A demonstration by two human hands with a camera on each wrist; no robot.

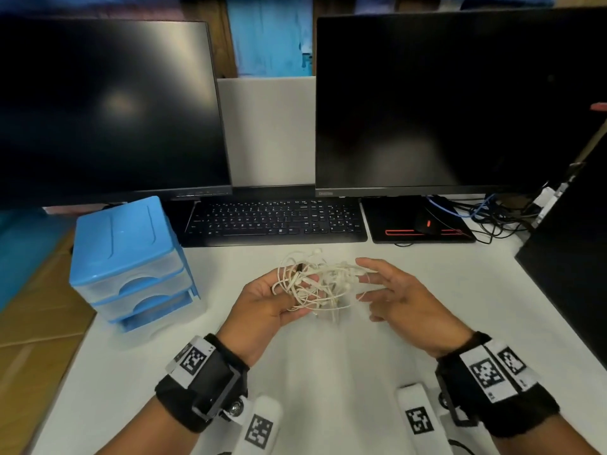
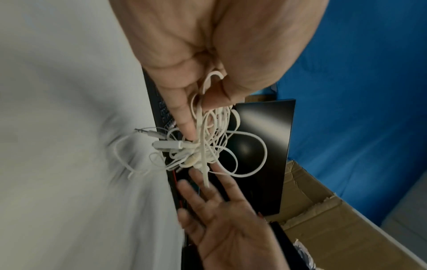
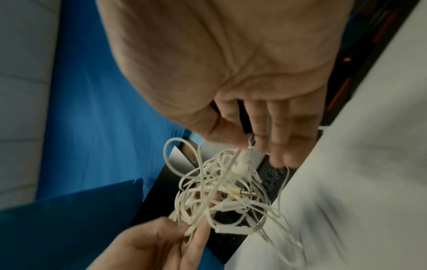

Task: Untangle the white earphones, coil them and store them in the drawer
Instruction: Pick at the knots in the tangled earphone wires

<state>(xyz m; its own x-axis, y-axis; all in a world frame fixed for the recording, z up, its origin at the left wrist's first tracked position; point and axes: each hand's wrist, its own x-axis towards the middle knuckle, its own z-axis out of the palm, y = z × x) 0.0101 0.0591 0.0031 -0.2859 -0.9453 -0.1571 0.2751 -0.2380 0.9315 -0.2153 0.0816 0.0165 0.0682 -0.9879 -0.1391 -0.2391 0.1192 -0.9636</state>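
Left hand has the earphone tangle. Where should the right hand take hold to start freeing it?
Probably the jack plug: a stiff free end poking out of the white earphones on the table side. The left hand pinches the opposite edge, so bring the right hand, fingers straight, from its own side and pinch the plug.

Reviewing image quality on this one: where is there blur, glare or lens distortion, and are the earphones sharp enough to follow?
Head view: wide-angle bowing, soft glare on the left monitor, earphones slightly soft. Left wrist view: table streaked with motion blur, right hand smeared, earphone loops fairly crisp. Right wrist view: dim, table and cord edges smeared.
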